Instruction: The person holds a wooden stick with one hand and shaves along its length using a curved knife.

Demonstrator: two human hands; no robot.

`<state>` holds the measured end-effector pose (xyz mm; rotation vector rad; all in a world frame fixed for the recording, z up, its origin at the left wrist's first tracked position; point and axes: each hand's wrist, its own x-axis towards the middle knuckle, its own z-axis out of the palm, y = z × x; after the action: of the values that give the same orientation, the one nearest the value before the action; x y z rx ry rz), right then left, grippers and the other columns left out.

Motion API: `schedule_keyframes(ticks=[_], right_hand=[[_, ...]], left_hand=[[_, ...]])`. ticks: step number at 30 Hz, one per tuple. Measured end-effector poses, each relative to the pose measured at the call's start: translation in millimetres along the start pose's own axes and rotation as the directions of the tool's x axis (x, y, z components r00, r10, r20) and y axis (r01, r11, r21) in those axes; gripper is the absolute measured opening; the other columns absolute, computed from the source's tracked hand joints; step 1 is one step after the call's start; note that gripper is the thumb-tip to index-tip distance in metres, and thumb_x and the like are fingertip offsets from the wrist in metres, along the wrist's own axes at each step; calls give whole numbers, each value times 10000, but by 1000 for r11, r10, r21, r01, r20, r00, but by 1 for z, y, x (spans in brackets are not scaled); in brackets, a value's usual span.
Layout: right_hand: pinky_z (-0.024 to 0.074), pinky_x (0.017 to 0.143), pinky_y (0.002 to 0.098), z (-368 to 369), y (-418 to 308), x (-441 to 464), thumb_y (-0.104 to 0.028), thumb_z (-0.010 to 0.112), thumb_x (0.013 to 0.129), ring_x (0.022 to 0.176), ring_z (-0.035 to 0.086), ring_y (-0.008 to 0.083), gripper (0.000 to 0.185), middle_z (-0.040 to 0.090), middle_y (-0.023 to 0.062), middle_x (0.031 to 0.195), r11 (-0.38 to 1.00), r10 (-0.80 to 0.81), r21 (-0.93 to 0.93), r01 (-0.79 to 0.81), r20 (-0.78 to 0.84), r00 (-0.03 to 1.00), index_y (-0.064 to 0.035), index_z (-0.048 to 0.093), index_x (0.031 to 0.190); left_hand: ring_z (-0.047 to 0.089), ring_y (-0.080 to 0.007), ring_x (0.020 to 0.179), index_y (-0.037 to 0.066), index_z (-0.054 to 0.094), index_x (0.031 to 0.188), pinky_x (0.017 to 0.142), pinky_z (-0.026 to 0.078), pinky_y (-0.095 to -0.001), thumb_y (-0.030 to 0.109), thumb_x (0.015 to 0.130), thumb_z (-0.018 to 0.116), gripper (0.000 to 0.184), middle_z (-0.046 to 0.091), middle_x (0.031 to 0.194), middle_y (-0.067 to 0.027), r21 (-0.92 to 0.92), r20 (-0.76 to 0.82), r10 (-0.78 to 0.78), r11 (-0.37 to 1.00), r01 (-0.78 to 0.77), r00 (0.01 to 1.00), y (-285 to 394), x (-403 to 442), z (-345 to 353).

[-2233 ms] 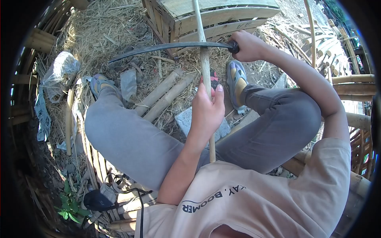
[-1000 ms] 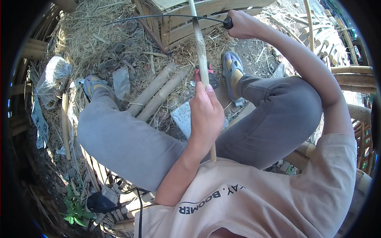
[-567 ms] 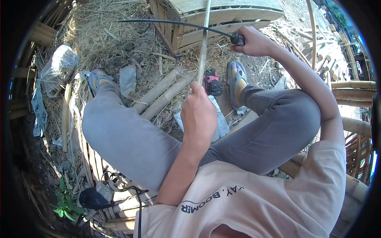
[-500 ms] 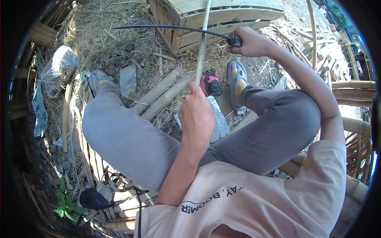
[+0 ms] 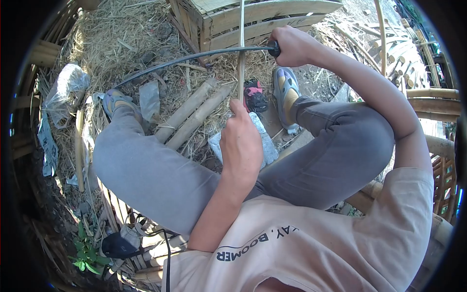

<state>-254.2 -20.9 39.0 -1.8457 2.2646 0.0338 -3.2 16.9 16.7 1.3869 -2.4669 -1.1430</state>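
Observation:
My left hand is closed around the lower part of a pale wooden stick, which rises upright in view past the top edge. My right hand grips the dark handle of a long curved blade. The blade lies across the stick above my left hand, touching or just over it, and its tip points to the left near my shoe. The stick's lower end is hidden behind my left hand and wrist.
A slatted wooden crate stands ahead. Between my legs are two bamboo pieces, a grey block and a red and black item. Plastic bags lie at left. Cut bamboo is piled at right.
Compared with half a second ago, the blade has swung so its tip is lower and farther left. My right hand has shifted slightly left. Earlier, my left hand turned on the stick.

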Motion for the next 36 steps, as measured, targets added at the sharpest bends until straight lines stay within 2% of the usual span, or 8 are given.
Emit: schedule_keyframes(ticks=[10,13,16,21,28,31,33,36], right_hand=[[563,786,474,1,3,6,-77,632,657,852,696,414,268,689,268,827,999,-31,-33,30,-38,999,66,701,873],[556,772,474,4,26,14,-70,621,669,828,693,424,228,677,280,793,1000,0,15,2,-133,991,73,684,836],[577,816,478,2,50,17,-152,662,692,877,699,447,322,706,282,889,995,96,41,-93,-82,992,78,658,918],[568,795,473,2,43,6,-104,647,692,836,705,431,248,680,309,808,999,22,51,-17,-100,995,110,657,817],[564,748,477,1,14,-4,-79,635,688,781,691,431,212,679,272,772,994,-59,88,63,-46,997,73,678,830],[569,755,486,4,0,-7,-95,656,676,799,694,428,239,690,259,795,995,-90,36,89,6,996,60,689,856],[575,758,486,6,-2,-5,-117,683,669,818,696,429,264,698,256,820,997,-77,-6,77,33,996,49,698,874],[555,753,482,14,2,-4,-41,621,612,801,687,420,268,670,259,758,997,-66,35,66,-19,998,64,701,845]], left_hand=[[701,-478,799,-110,451,1141,685,570,-539,3,975,454,202,665,770,-314,5,-64,40,999,-40,997,-6,-3,-4],[697,-483,801,-110,459,1146,685,564,-544,21,994,438,201,663,784,-320,-44,-36,25,999,-27,999,-9,-3,-6],[692,-486,815,-107,464,1152,696,559,-550,45,1017,419,208,661,802,-326,-85,-31,17,996,-20,999,-9,-3,-7],[689,-488,844,-103,461,1165,732,561,-550,62,1029,411,219,665,826,-325,-76,-9,14,997,-14,1000,-11,-6,-8],[664,-517,809,-85,465,1133,703,525,-593,87,1040,426,199,651,798,-338,-69,-85,24,997,-30,996,-16,-2,4],[691,-494,879,-101,434,1199,758,571,-537,41,1009,426,238,673,846,-332,-50,17,-9,999,10,1000,-10,-2,-2],[691,-498,870,-100,425,1203,756,570,-544,30,1004,420,237,671,837,-336,-72,26,-16,997,18,1000,-10,-1,1],[691,-500,848,-94,419,1189,737,566,-557,24,1006,408,218,667,822,-337,-78,22,-15,997,17,1000,-9,-1,8]])
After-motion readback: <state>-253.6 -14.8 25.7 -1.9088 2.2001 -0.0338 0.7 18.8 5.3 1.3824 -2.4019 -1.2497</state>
